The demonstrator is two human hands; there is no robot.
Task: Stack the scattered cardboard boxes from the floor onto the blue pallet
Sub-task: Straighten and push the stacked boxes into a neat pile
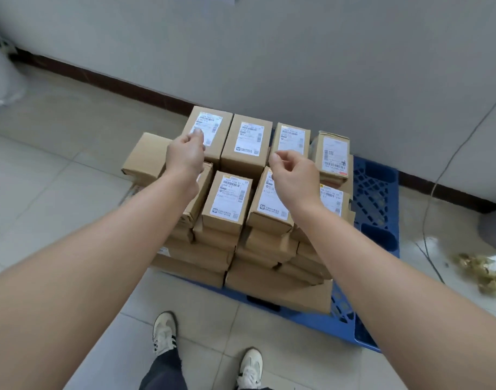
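Cardboard boxes (227, 198) stacked on blue pallet (376, 192), covering its left side. I see left hand (185, 156) curled at far-left box (210, 119), hold unclear; right hand (294, 173) loosely curled, empty.

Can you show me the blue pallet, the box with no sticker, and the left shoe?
blue pallet (377, 190): head view, bare grid on its right side
box with no sticker (147, 157): head view, its plain top
left shoe (163, 334): head view, its laces

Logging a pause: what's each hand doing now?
Left hand: curled at a box, grip unclear.
Right hand: loosely curled, empty.
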